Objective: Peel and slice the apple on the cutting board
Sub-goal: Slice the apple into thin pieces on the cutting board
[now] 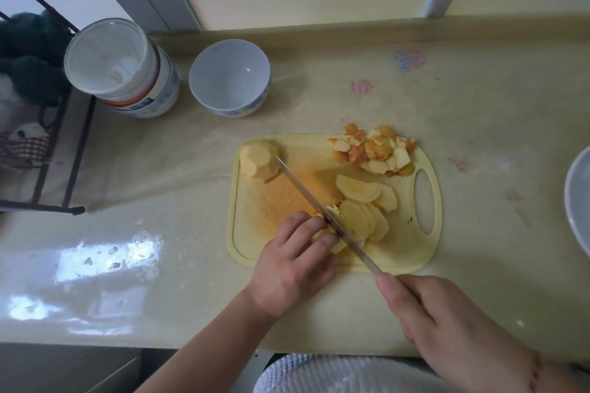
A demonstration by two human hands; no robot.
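Note:
A pale yellow cutting board (405, 252) lies on the counter. At its far left corner rests a peeled apple half (258, 160). Several cut apple slices (364, 204) fan out near the board's middle right. A heap of peel scraps (373, 150) sits at the far right corner. My left hand (295, 265) presses down on an apple piece (335, 242), mostly hidden under my fingers. My right hand (443, 316) grips the handle of a long knife (319, 204). The blade runs diagonally across the board and rests against the held piece beside my left fingertips.
An empty white bowl (230, 76) and a stack of bowls (124, 70) stand at the back left. A dark wire rack (54, 150) sits at the left edge. A plate rim (578, 204) shows at the right edge. The counter's front edge runs close below my arms.

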